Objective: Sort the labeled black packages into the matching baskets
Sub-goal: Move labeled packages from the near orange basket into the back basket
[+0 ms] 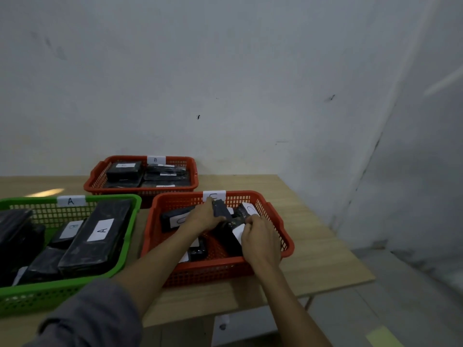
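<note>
Both my hands are inside the near red basket [278,221] tagged C. My left hand [204,216] grips a small black package [221,209], tilted up near the basket's back wall. My right hand [260,239] holds another black package [229,236] with a white label lying in the basket's middle. More black packages marked C [175,219] lie around them. The green basket [125,234] tagged A at the left holds several black packages, one long one [100,234] labeled A. The far red basket [193,171] tagged B also holds black packages.
All three baskets stand on a light wooden table [313,246] against a white wall. The table's right edge and front right corner are near the C basket, with grey floor [413,284] beyond. My grey left sleeve [90,319] fills the lower left.
</note>
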`<state>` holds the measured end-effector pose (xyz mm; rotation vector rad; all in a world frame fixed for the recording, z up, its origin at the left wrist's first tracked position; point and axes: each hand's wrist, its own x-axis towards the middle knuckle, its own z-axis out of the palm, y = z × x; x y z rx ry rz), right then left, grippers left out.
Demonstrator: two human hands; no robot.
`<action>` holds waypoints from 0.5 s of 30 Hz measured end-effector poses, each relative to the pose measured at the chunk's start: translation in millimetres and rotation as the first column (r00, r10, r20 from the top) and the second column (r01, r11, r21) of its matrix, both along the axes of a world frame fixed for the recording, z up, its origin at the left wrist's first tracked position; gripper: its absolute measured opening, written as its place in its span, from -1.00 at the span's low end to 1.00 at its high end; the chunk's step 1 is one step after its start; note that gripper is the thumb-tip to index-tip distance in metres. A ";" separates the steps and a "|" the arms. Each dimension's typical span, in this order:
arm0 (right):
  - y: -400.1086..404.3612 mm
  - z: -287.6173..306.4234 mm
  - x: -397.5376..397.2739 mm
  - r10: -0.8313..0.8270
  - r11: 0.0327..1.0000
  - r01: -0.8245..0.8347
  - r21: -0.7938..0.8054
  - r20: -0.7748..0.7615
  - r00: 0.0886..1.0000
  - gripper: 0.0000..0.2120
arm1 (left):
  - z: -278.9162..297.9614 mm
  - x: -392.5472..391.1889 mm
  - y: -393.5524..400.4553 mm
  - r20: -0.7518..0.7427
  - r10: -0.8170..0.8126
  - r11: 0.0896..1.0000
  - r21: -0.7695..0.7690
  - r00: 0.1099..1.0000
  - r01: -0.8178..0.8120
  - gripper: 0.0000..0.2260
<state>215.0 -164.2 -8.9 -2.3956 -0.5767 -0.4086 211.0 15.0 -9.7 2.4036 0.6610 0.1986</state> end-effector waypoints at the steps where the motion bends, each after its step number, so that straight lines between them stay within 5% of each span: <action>1: 0.5 -1.0 1.3 0.000 1.000 0.000 0.006 0.006 1.000 -0.77 | 2.3 -3.8 2.0 0.036 0.003 1.000 -0.021 0.999 -0.002 -0.42; 7: 1.5 -7.2 6.4 0.015 0.999 -0.015 0.038 0.006 1.000 -0.76 | 19.1 -33.4 9.0 0.244 0.046 0.910 -0.411 0.969 0.061 -0.66; 11: 1.3 -7.8 6.5 -0.012 0.999 0.012 0.048 0.003 1.000 -0.67 | 25.7 -58.9 20.6 0.316 0.071 0.947 -0.319 0.946 0.035 -0.57; 15: 0.7 -9.2 6.6 0.035 0.999 -0.035 0.003 0.012 0.999 -0.57 | 23.7 -87.1 36.0 0.359 0.063 0.993 -0.112 0.931 -0.024 -0.73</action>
